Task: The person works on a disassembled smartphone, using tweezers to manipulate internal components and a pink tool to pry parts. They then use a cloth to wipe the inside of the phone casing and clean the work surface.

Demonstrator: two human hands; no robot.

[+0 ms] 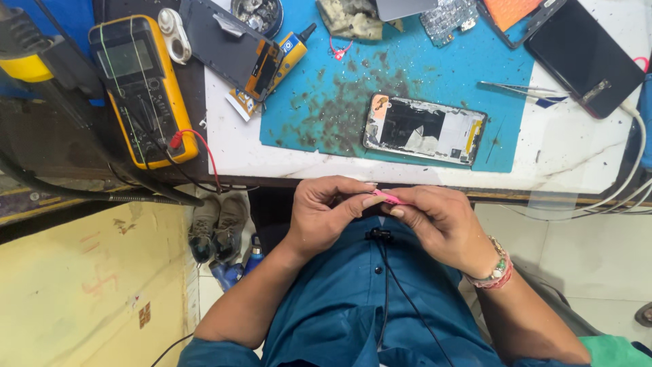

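Pink strip [388, 198], small and thin, pinched between both hands just below the near edge of the workbench [584, 153], above the person's blue shirt. Left hand [327, 209] curled closed, thumb and forefinger gripping the strip's left end. Right hand [440, 221] likewise closed on the strip's right end, fingers folded under; beaded bracelet on that wrist. What the strip is cannot be told at this size. On the bench, well apart from the hands: blue work mat [407, 81], heavily speckled with dark debris. Opened phone [424, 128] lies face-down on the mat's near part, back removed, black and white patches showing. Tweezers [523, 88] rest at the mat's right edge. Dark phone [583, 56] sits far right with a white cable running off it. Yellow multimeter [142, 88] stands on the left, on a darker surface, red and black leads trailing from its lower end. Another dark phone panel [227, 44] lies between the multimeter and the mat, with a small yellow and blue glue tube [291, 54] just beside it. Grey shoes [217, 224] on the floor beneath the bench, left of the person.
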